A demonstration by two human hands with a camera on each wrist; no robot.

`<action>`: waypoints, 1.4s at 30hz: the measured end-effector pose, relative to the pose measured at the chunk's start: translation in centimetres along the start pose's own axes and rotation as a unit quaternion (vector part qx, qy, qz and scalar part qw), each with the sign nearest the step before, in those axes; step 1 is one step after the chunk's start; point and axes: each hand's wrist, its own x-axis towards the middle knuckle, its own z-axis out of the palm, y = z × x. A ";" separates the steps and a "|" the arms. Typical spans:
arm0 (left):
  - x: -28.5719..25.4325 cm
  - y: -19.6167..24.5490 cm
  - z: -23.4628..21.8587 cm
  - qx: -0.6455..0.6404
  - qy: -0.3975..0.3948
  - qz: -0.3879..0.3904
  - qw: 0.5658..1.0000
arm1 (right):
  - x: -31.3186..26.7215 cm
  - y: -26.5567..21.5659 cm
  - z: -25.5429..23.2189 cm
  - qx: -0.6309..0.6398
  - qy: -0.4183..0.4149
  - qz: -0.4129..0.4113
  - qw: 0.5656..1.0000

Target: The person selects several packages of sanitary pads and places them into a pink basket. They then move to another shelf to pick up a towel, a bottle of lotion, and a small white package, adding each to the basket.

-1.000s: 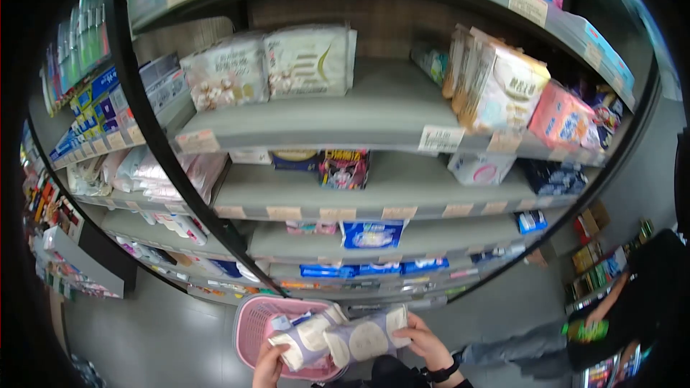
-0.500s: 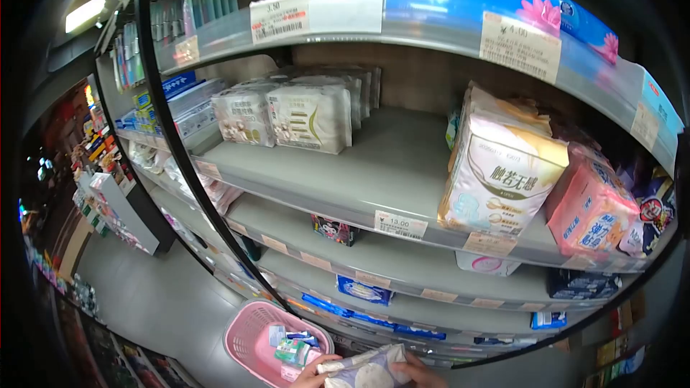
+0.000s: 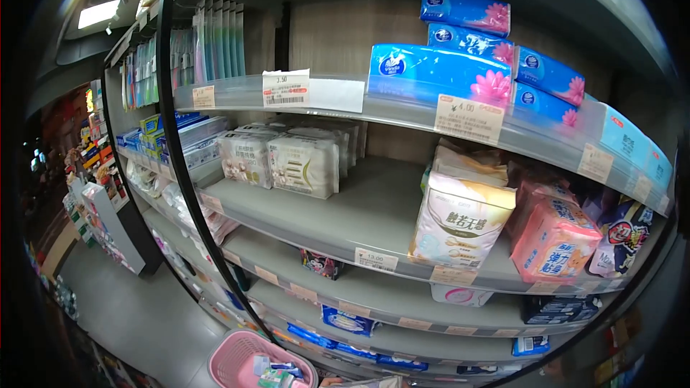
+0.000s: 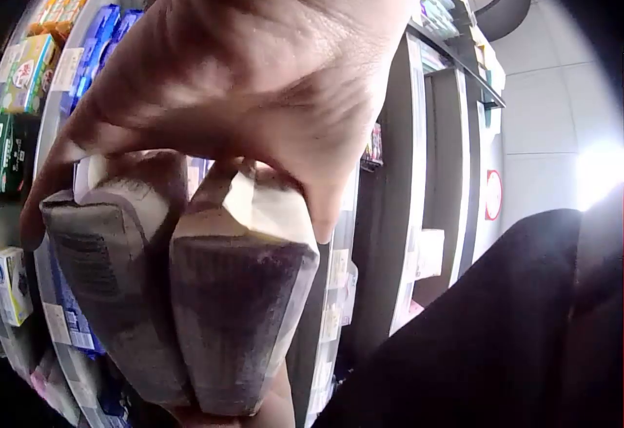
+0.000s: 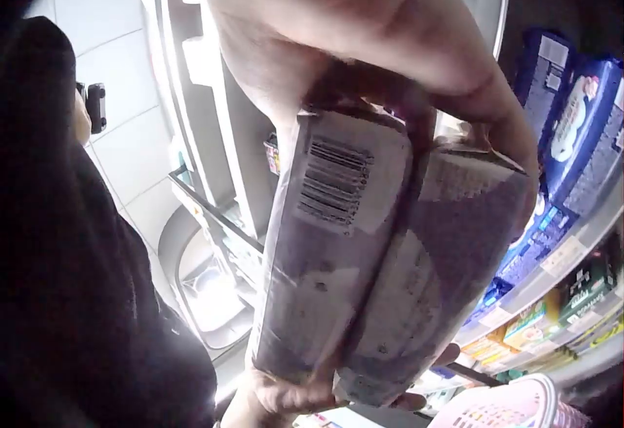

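Note:
Two pale-and-purple soft packs lie side by side between my hands. In the left wrist view my left hand (image 4: 263,87) spans one end of both, thumb on one side and fingers on the other, around the near pack (image 4: 239,301) and its neighbour (image 4: 122,282). My right hand (image 5: 390,28) grips the opposite end in the right wrist view, where a barcode shows on one pack (image 5: 327,243) beside the other pack (image 5: 434,262). Only a sliver of a pack (image 3: 366,383) shows at the head view's bottom edge, and the hands are almost wholly out of that view.
A pink basket (image 3: 221,363) with several small packets stands low by the shelf's black post (image 3: 190,165). Shelves ahead carry white pad packs (image 3: 305,165), a cream pack (image 3: 463,223), pink packs (image 3: 557,241) and blue tissue packs (image 3: 438,72).
The two packs were spread apart, one per hand, over the basket; now they lie together. The head view has tilted up to the higher shelves, leaving hands and packs at its bottom edge.

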 end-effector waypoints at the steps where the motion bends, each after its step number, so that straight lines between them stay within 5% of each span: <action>1: -1.6 3.1 1.4 0.002 -0.012 0.009 1.000 | 0.0 1.0 0.0 0.013 0.018 -0.032 0.999; 6: 0.7 3.0 2.7 -0.065 -0.040 0.192 0.978 | -2.1 -2.6 0.5 0.026 0.066 -0.046 0.996; 8: 0.9 5.4 1.2 0.102 -0.056 0.139 0.983 | -1.6 -2.2 0.4 0.017 0.033 -0.052 0.998; 10: 0.9 5.4 0.7 0.086 -0.064 0.133 0.985 | -1.3 -1.7 1.2 0.059 0.058 -0.064 0.995; 12: 0.6 5.2 0.0 0.065 -0.080 0.118 0.988 | 0.5 -1.1 0.8 -0.003 0.030 -0.178 0.984; 19: -0.1 4.5 -1.7 0.039 -0.141 0.143 0.979 | 0.5 -0.3 2.2 0.032 0.027 -0.109 0.993; 24: -0.8 4.7 -1.9 -0.005 -0.079 0.127 0.989 | 0.1 -1.5 3.0 0.072 0.003 -0.064 0.995; 32: -1.7 5.1 -2.6 -0.006 -0.056 0.159 0.986 | 0.4 -0.6 3.9 0.079 -0.021 -0.083 0.993; 38: -1.9 4.4 -5.5 -0.125 -0.027 0.134 0.983 | 0.1 -3.0 4.0 0.170 -0.045 -0.142 0.974; 42: -3.3 6.0 -8.6 -0.154 0.132 0.274 0.940 | 0.0 -3.2 3.6 0.181 -0.073 -0.130 0.972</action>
